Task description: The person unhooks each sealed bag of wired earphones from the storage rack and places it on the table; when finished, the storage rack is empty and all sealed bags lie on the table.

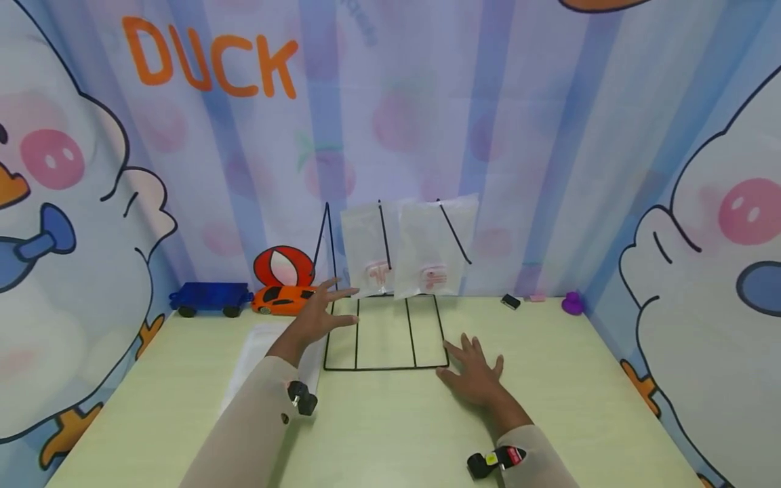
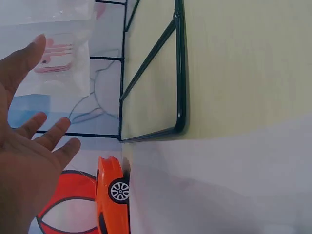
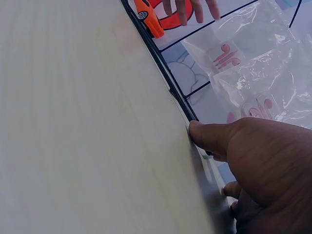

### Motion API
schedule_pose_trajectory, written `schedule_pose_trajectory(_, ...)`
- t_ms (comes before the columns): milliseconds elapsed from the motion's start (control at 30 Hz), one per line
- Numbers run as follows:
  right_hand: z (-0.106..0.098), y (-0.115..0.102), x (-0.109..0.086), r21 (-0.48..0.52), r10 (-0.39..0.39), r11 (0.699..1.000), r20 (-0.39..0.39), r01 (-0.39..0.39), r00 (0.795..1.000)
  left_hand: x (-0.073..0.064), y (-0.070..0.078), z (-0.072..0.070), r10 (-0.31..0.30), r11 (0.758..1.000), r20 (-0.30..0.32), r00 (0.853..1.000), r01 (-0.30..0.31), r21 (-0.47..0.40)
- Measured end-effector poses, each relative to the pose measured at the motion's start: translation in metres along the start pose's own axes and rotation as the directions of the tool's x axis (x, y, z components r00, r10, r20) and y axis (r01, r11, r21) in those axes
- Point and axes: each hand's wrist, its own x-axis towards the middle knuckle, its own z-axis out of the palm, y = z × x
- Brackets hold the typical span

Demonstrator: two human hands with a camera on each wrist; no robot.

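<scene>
A black wire display rack [image 1: 386, 369] stands on the table, with hooks at its upper part. Two clear plastic bags hang from it, a left bag [image 1: 361, 237] and a right bag [image 1: 421, 237], each with pink earphones inside. My left hand [image 1: 317, 317], its fingers spread, is beside the left bag at the rack's left side and holds nothing. My right hand [image 1: 476, 376] is at the front right corner of the rack base. In the right wrist view its thumb [image 3: 214, 136] touches the black base bar, while the other fingers are partly hidden.
Left of the rack are an orange toy car [image 1: 281, 300], a blue toy wagon [image 1: 213, 298] and a red-and-white rounded thing [image 1: 283, 266]. A white sheet [image 1: 259, 342] lies under my left arm. Back right are a small black item [image 1: 510, 301], a pink piece [image 1: 537, 298] and a purple toy [image 1: 572, 303].
</scene>
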Motion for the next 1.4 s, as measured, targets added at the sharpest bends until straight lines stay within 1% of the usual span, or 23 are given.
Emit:
schedule_pose_trajectory(100,-0.003,-0.007,-0.004,-0.010,0.018,1.000,0.010,-0.018,1.000,0.010,0.005,0.002,0.025,0.999,0.031,0.999,-0.026,0.020)
schedule_pose_trajectory(167,-0.006,-0.010,-0.007,-0.009,0.023,1.000,0.012,-0.023,1.000,0.016,0.008,0.003,0.017,1.000,0.053,0.998,-0.018,0.012)
schedule_pose_trajectory(233,-0.006,-0.011,-0.007,-0.008,0.022,1.000,0.011,-0.022,1.000,0.021,0.012,0.005,0.005,1.000,0.061,0.998,-0.005,-0.004)
schedule_pose_trajectory(300,-0.007,-0.011,-0.008,0.000,0.021,1.000,0.007,-0.021,1.000,0.025,0.016,0.007,-0.017,0.999,0.055,0.998,0.018,-0.030)
schedule_pose_trajectory(433,-0.004,-0.008,-0.007,-0.001,0.024,1.000,0.010,-0.024,1.000,0.029,0.021,0.014,-0.035,0.994,0.034,0.999,0.038,-0.105)
schedule_pose_trajectory(567,0.000,-0.004,-0.006,-0.011,0.018,1.000,0.021,-0.017,1.000,0.032,0.021,0.022,-0.075,0.985,0.006,0.997,0.075,-0.158)
schedule_pose_trajectory(633,-0.001,-0.004,-0.006,-0.014,0.016,1.000,0.018,-0.016,1.000,0.035,0.021,0.026,-0.099,0.983,-0.004,0.995,0.097,-0.159)
schedule_pose_trajectory(800,-0.005,-0.006,-0.008,-0.011,0.013,1.000,-0.001,-0.013,1.000,0.042,0.021,0.031,-0.132,0.984,-0.009,0.991,0.130,-0.125)
schedule_pose_trajectory(900,-0.005,-0.006,-0.008,-0.011,0.012,1.000,0.010,-0.012,1.000,0.042,0.022,0.033,-0.152,0.981,-0.011,0.988,0.150,-0.122)
schedule_pose_trajectory(1000,-0.004,-0.005,-0.007,-0.012,0.010,1.000,0.012,-0.010,1.000,0.041,0.025,0.035,-0.155,0.980,-0.010,0.988,0.152,-0.128)
schedule_pose_trajectory(1067,-0.004,-0.006,-0.006,-0.010,0.006,1.000,0.004,-0.006,1.000,0.041,0.026,0.037,-0.143,0.982,-0.012,0.990,0.140,-0.127)
schedule_pose_trajectory(1167,-0.004,-0.006,-0.005,-0.013,0.010,1.000,0.003,-0.010,1.000,0.041,0.028,0.039,-0.104,0.988,-0.016,0.994,0.102,-0.113)
schedule_pose_trajectory(1300,-0.004,-0.005,-0.003,-0.026,0.018,0.999,0.000,-0.018,1.000,0.038,0.027,0.042,-0.015,0.996,-0.037,0.999,0.012,-0.092)
schedule_pose_trajectory(1400,-0.004,-0.005,-0.003,-0.026,0.011,1.000,-0.004,-0.011,1.000,0.034,0.025,0.045,0.047,0.994,-0.075,0.996,-0.054,-0.095)
